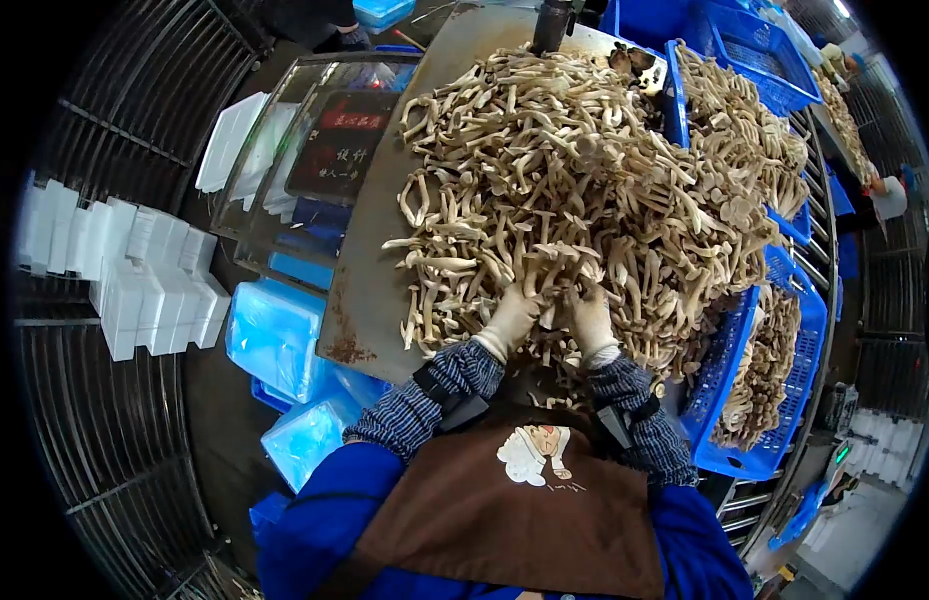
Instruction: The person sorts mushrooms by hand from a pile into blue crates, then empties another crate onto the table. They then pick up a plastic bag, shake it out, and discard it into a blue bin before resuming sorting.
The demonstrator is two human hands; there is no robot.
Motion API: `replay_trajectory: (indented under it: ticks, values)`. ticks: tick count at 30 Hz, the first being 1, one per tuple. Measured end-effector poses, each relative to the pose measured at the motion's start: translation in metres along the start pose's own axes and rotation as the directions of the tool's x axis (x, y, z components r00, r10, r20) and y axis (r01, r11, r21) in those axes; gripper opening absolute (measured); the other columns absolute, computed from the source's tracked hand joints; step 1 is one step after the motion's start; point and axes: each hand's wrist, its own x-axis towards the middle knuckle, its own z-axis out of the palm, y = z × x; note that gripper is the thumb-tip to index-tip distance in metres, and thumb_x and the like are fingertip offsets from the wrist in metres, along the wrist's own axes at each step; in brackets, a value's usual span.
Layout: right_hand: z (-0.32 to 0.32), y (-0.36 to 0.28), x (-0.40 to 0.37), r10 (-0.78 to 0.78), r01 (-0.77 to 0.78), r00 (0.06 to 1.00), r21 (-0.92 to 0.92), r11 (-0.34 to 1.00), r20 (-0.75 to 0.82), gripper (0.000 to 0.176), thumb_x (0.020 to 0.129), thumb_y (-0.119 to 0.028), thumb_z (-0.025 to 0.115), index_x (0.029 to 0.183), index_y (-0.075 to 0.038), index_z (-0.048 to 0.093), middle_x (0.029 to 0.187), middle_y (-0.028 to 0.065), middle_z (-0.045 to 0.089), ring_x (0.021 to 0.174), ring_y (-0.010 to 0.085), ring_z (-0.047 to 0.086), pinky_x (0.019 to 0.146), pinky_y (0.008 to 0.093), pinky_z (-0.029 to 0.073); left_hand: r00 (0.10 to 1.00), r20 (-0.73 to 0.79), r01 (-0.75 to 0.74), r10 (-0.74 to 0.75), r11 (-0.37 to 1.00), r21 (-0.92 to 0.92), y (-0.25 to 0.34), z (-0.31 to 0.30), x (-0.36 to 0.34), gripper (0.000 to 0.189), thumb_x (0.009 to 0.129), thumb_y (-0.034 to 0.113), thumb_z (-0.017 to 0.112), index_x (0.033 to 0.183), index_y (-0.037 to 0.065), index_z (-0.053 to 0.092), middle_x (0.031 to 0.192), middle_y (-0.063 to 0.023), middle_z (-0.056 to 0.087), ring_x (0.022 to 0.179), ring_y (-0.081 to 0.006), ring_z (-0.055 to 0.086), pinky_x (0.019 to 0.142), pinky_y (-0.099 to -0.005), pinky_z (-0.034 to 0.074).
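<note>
Touching slender, crooked mushrooms [485, 225] mid-frame: left hand [514, 316] and right hand [591, 318], both curled; whether gripping, I can't tell.

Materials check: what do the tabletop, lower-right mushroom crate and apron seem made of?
Tabletop: probably metal, dull grey with rust-like brown patches. Crate: likely moulded blue plastic, smooth, with small openings in its walls. Apron: matte brown, apparently cloth, since it drapes; coating uncertain.

1. The left forearm [425, 390] and right forearm [630, 400] are stretched over the near edge of the table [370, 310], angled inward
2. The gloved left hand [513, 318] is held with fingers curled
3. The gloved right hand [591, 318] is held near it, fingertips partly hidden
</note>
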Motion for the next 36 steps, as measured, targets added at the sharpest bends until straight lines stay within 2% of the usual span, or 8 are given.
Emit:
replay_trajectory:
  ticks: [6, 10, 14, 16, 21, 25, 31, 36]
  values:
    - [0.005, -0.017, 0.006, 0.4, 0.003, 0.914, 0.983, -0.186, 0.073, 0.06, 0.083, -0.015, 0.066, 0.135, -0.001, 0.04, 0.128, 0.0187, 0.049, 0.112, 0.028, 0.053, 0.098, 0.0327, 0.043, 0.973, -0.219, -0.13, 0.07, 0.953, -0.273, 0.021, -0.011, -0.013, 0.07, 0.088, 0.003, 0.058, 0.146, 0.01, 0.02, 0.125, -0.0107, 0.056, 0.109, -0.0235, 0.059, 0.093, -0.0335, 0.048]
    - [0.035, -0.01, 0.006, -0.02, 0.055, 0.978, 0.166, 0.985, -0.207, 0.043, 0.089, 0.001, 0.047, 0.131, -0.007, 0.049, 0.108, 0.0154, 0.056, 0.098, 0.0236, 0.056, 0.083, 0.0312, 0.048, 0.966, -0.158, -0.186, 0.205, 0.975, 0.123, 0.036, 0.004, -0.03, 0.068, 0.089, 0.009, 0.058, 0.146, 0.009, 0.02, 0.132, -0.0135, 0.051, 0.111, -0.0219, 0.057, 0.087, -0.0354, 0.052]
    - [-0.001, -0.025, 0.003, 0.422, -0.381, 0.883, 0.841, 0.385, 0.207, 0.037, 0.091, -0.001, 0.043, 0.126, -0.006, 0.055, 0.111, 0.0164, 0.055, 0.103, 0.0234, 0.054, 0.085, 0.0324, 0.046, 0.917, -0.396, -0.083, 0.044, 0.993, -0.081, 0.076, -0.004, -0.04, 0.062, 0.092, 0.017, 0.055, 0.147, 0.015, 0.026, 0.141, -0.0101, 0.041, 0.126, -0.0254, 0.044, 0.097, -0.0391, 0.043]
    - [0.036, -0.012, 0.012, -0.17, 0.345, 0.859, 0.301, 0.889, -0.482, 0.036, 0.088, -0.001, 0.051, 0.123, 0.0, 0.048, 0.105, 0.0142, 0.06, 0.098, 0.023, 0.06, 0.076, 0.0337, 0.052, 0.978, -0.171, -0.096, 0.118, 0.986, 0.135, 0.053, -0.013, -0.034, 0.058, 0.092, 0.018, 0.055, 0.145, 0.012, 0.03, 0.136, -0.0105, 0.046, 0.117, -0.0216, 0.049, 0.09, -0.0329, 0.046]
    - [-0.007, -0.025, 0.013, 0.175, -0.263, 0.906, 0.836, -0.482, 0.386, 0.025, 0.087, -0.007, 0.062, 0.11, -0.001, 0.058, 0.093, 0.0066, 0.065, 0.077, 0.0148, 0.062, 0.068, 0.026, 0.052, 0.955, -0.163, 0.267, -0.247, 0.957, 0.112, 0.057, -0.054, -0.026, 0.052, 0.09, 0.012, 0.053, 0.139, 0.007, 0.038, 0.135, -0.0117, 0.046, 0.104, -0.02, 0.056, 0.084, -0.0258, 0.047]
    - [-0.015, -0.056, 0.005, 0.117, -0.084, 0.986, 0.954, -0.287, 0.121, 0.02, 0.084, -0.005, 0.065, 0.103, -0.001, 0.062, 0.089, 0.0067, 0.065, 0.076, 0.0155, 0.063, 0.065, 0.0279, 0.052, 0.992, 0.108, -0.127, 0.067, 0.545, 0.828, 0.04, -0.037, -0.032, 0.066, 0.078, -0.014, 0.041, 0.141, 0.003, 0.031, 0.136, -0.0154, 0.045, 0.114, -0.0183, 0.051, 0.09, -0.0264, 0.045]
    - [0.027, -0.007, 0.029, 0.081, -0.141, 0.983, 0.963, -0.229, 0.163, 0.018, 0.087, -0.006, 0.061, 0.104, -0.001, 0.062, 0.094, 0.0063, 0.063, 0.086, 0.016, 0.06, 0.078, 0.0287, 0.051, 0.985, -0.17, 0.015, 0.005, 0.993, 0.115, 0.076, -0.041, -0.031, 0.062, 0.081, -0.009, 0.046, 0.14, 0.006, 0.037, 0.115, -0.0113, 0.058, 0.105, -0.0211, 0.055, 0.094, -0.0341, 0.044]
    - [0.036, -0.026, 0.044, -0.194, 0.187, 0.969, 0.969, 0.159, -0.155, 0.036, 0.086, -0.002, 0.051, 0.12, -0.007, 0.059, 0.114, 0.0101, 0.059, 0.111, 0.0238, 0.053, 0.098, 0.0314, 0.041, 0.984, -0.02, -0.106, 0.175, 0.681, 0.724, 0.068, -0.034, -0.023, 0.045, 0.085, 0.003, 0.054, 0.129, 0.002, 0.047, 0.103, -0.0117, 0.061, 0.092, -0.0192, 0.057, 0.081, -0.0308, 0.046]
